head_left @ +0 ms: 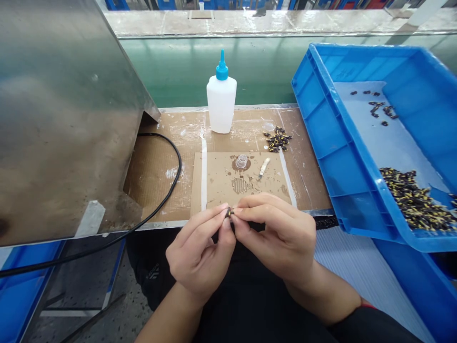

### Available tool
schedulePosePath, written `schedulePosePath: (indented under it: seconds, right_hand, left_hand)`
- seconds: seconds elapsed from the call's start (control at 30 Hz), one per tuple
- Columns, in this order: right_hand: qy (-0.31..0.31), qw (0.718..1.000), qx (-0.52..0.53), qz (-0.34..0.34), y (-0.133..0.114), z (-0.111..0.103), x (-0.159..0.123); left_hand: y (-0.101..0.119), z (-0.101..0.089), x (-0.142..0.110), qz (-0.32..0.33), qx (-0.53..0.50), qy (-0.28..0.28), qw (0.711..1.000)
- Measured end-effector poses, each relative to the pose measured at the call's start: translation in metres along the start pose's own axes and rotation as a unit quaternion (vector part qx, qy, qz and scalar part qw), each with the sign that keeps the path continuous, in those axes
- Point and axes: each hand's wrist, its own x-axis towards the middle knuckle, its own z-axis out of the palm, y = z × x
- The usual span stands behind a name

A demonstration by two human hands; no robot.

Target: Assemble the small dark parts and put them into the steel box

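Observation:
My left hand (202,245) pinches a small black-and-yellow part (229,213) between thumb and fingertips, close to the front edge of the bench. From the other side my right hand (274,233) is closed in a pinch at the same part, its fingertips meeting those of the left. Most of the part is hidden by the fingers, so its exact kind does not show. Beyond the hands, on a cardboard sheet (221,166), stand a small clear cup (242,161) in a wet stain and a short white-handled tool (264,167). A pile of similar black-and-yellow parts (277,139) lies behind them.
A white squeeze bottle (222,102) with a blue nozzle stands at the back. To the right, a blue crate (323,138) holds many such parts (416,200). A metal housing (67,109) fills the left, with a black cable (174,186) curving across the bench. Behind runs a green belt (171,71).

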Motion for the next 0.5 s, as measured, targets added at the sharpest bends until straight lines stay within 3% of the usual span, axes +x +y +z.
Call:
schedulePosePath:
  seconds: [0.33, 0.5]
  right_hand:
    - [-0.007, 0.999, 0.029, 0.017, -0.0028, 0.0, 0.0002]
    - [-0.002, 1.0, 0.023, 0.007, -0.0044, 0.0018, 0.0002]
  left_hand:
    - [-0.003, -0.0035, -0.0022, 0.057, 0.04, -0.002, 0.998]
    - [-0.0056, -0.0058, -0.0012, 0.129, 0.073, -0.01, 0.989]
